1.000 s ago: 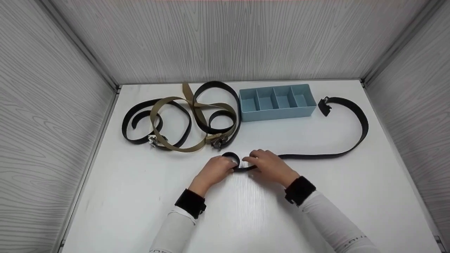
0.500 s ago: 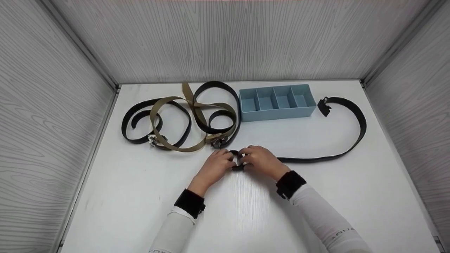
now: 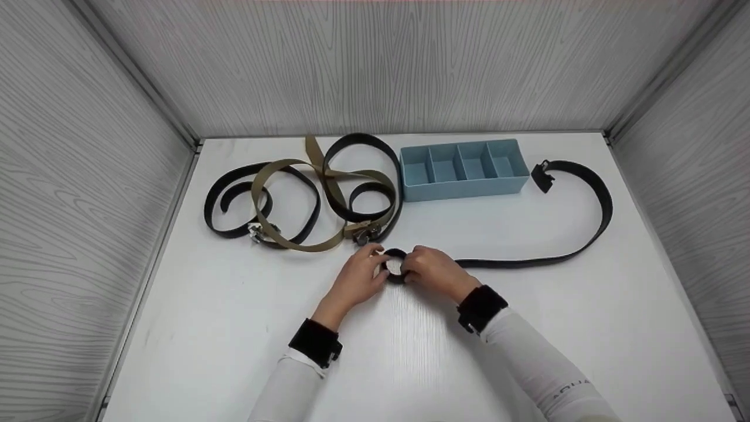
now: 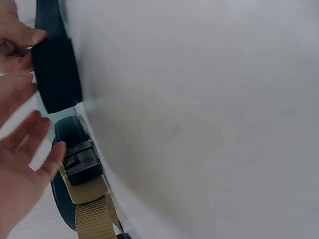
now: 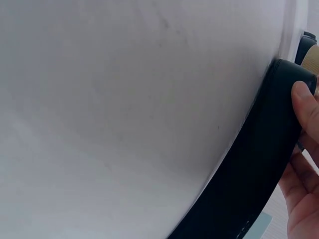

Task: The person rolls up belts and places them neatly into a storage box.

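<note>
A black belt (image 3: 521, 264) stands on its edge on the white table, its near end rolled into a small ring. My right hand (image 3: 436, 271) pinches this ring on its right side; in the right wrist view the thumb presses on the outer face of the belt (image 5: 244, 159). At the ring's left, my left hand (image 3: 356, 278) has its fingers spread, fingertips right at the rolled part. The left wrist view shows that left hand (image 4: 20, 169) with thumb and fingers apart beside the belt (image 4: 55, 74). The belt's dark buckle (image 3: 544, 177) lies far right.
A blue box (image 3: 466, 189) with several compartments stands at the back. Left of it lie a tan belt (image 3: 316, 249) with a buckle and two black belts (image 3: 234, 176) (image 3: 360, 139), loosely looped and overlapping. Grey wood-grain walls (image 3: 375, 70) bound the table on three sides.
My right hand has moved left, bringing the belt into a closer ring against the left hand. The left hand's fingers have loosened and spread. The belt's long part has shifted slightly.
</note>
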The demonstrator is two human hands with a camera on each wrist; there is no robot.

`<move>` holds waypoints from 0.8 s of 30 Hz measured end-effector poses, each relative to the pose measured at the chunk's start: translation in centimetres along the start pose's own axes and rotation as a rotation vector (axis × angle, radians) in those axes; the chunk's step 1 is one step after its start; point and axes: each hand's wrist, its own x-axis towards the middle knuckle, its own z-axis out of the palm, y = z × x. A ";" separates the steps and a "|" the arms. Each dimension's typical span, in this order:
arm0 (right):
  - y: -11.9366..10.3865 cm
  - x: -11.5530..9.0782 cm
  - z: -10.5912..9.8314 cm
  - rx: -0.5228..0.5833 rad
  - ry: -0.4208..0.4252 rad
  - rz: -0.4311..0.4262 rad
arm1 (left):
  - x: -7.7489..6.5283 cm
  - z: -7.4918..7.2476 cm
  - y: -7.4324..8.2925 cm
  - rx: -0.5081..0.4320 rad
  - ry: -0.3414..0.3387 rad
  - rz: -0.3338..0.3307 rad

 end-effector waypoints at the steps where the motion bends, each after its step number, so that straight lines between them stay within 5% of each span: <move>1: -0.1 0.0 0.0 -0.009 0.009 -0.005 | 0.2 0.0 0.2 -0.023 0.001 -0.069; 5: -0.2 -0.1 0.3 -0.027 0.036 -0.037 | 1.0 0.4 0.9 -0.045 0.012 -0.278; 10: -0.1 -0.4 0.4 -0.015 0.022 -0.067 | 2.0 1.0 1.6 0.030 0.024 -0.367; 19: 0.6 -1.5 -0.5 -0.069 0.028 -0.107 | 3.1 0.8 1.8 0.223 -0.108 -0.228; 24: -0.1 -1.5 0.0 -0.059 0.071 -0.053 | 3.1 1.4 2.2 0.283 -0.097 -0.216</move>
